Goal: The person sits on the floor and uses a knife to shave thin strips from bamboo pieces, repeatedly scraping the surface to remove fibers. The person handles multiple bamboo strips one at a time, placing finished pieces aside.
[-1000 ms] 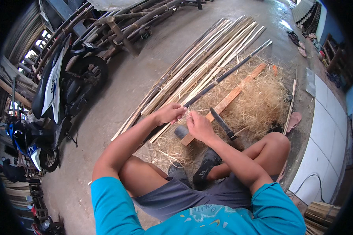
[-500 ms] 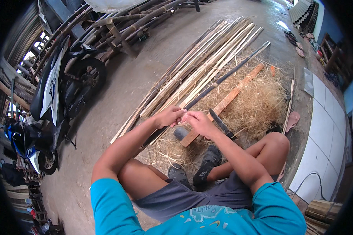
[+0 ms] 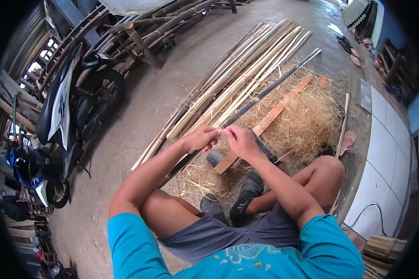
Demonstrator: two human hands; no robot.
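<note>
Clearly, this is close fingertip handling: the left hand (image 3: pixel 203 138) and the right hand (image 3: pixel 243 143) are together at the fingertips, fingers curled, with a pale wisp (image 3: pixel 221 131) between them, too small to tell whether either is clamped on it. The dark pole (image 3: pixel 271 88) runs below the fingertips, from under the left forearm to far beyond the hands; contact with it cannot be made out. For good control, I would pinch close to the wisp, steady the left wrist, make small right-hand movements and mind splinters. Just right of the right hand, the knife (image 3: pixel 266 150) lies in the way of any outward sweep, so that elbow and wrist are better kept in. The wooden batten (image 3: pixel 284 104) passes beneath the right hand, its near end beside a grey cylinder (image 3: pixel 214 158) below the hands. Loose shavings (image 3: pixel 316 116) spread right of them and could hide small pieces. Beyond the left hand lie the pale strips (image 3: pixel 237 76); a motorbike (image 3: pixel 97 95) stands well apart to its left.
</note>
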